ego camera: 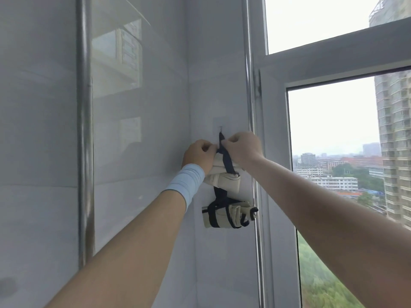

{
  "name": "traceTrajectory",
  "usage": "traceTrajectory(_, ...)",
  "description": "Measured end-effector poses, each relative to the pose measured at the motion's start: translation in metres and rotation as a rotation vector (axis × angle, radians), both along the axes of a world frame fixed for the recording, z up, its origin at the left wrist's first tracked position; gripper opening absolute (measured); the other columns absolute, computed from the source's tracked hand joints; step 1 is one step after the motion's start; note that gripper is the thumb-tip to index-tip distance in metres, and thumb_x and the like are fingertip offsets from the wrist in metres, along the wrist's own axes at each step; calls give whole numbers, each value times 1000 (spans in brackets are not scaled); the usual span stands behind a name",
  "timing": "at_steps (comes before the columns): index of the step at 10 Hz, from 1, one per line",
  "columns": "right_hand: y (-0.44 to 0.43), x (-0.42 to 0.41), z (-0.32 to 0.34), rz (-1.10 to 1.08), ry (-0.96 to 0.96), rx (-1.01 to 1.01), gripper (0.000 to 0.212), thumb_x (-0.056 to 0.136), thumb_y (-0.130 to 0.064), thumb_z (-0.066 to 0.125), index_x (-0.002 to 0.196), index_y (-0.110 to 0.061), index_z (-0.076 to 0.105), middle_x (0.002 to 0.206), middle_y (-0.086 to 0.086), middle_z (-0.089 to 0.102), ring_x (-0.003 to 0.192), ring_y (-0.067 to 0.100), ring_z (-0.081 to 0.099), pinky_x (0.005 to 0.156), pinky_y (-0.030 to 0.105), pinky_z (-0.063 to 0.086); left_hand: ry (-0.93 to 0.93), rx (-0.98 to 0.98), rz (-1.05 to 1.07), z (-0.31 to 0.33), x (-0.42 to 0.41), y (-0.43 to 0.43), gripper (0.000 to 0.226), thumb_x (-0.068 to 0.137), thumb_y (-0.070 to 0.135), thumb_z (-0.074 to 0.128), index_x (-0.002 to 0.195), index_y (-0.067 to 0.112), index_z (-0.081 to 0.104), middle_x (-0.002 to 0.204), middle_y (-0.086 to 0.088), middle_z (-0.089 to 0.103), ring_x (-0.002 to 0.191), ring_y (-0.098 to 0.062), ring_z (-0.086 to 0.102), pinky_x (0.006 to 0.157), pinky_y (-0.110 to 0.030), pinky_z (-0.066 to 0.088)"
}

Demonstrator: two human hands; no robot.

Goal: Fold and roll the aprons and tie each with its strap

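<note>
Two rolled cream aprons bound with dark straps hang against the white tiled wall below a small wall hook (pixel 220 129). The upper apron roll (pixel 224 177) sits just under my hands. Its dark strap (pixel 226 158) runs up to the hook. My left hand (pixel 198 154), with a pale blue wristband, and my right hand (pixel 242 147) both have curled fingers pinching this strap just below the hook. The lower apron roll (pixel 229 214) dangles beneath on its own dark strap, free of both hands.
A vertical metal pipe (pixel 250 90) runs down the wall right beside the hook. Another metal pipe (pixel 84 130) stands farther left. The white window frame (pixel 273 130) and glass, with buildings outside, are on the right.
</note>
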State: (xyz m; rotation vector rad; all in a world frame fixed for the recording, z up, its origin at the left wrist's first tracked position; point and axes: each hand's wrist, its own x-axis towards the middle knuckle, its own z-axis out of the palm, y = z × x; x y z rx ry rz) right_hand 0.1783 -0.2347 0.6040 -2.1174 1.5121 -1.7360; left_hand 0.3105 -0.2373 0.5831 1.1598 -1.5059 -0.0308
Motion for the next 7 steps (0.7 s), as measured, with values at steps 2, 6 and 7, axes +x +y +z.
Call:
traceTrajectory(2, 9, -6, -29, 4, 117, -97, 50, 99, -23, 49, 51, -14, 39, 50, 1, 39, 51, 17, 37, 49, 30, 26, -99, -122, 133, -20, 11, 12, 40, 96, 27, 49, 72, 0, 65, 89, -7, 53, 75, -18, 52, 66, -25, 39)
traceTrajectory(6, 28, -12, -34, -159, 385, 32, 37, 100, -39, 33, 109, -25, 66, 111, 6, 61, 111, 29, 51, 84, 38, 43, -295, -9, 120, -21, 19, 35, 37, 96, 36, 46, 128, 26, 62, 130, -5, 58, 116, -24, 55, 97, -33, 47)
traceTrajectory(7, 43, -12, -26, -172, 386, 29, 47, 99, -45, 34, 140, -28, 48, 140, 8, 48, 132, 30, 36, 104, 44, 33, -314, 73, 107, -18, 17, 44, 49, 97, 43, 41, 142, 26, 45, 145, -7, 45, 130, -26, 44, 107, -38, 38)
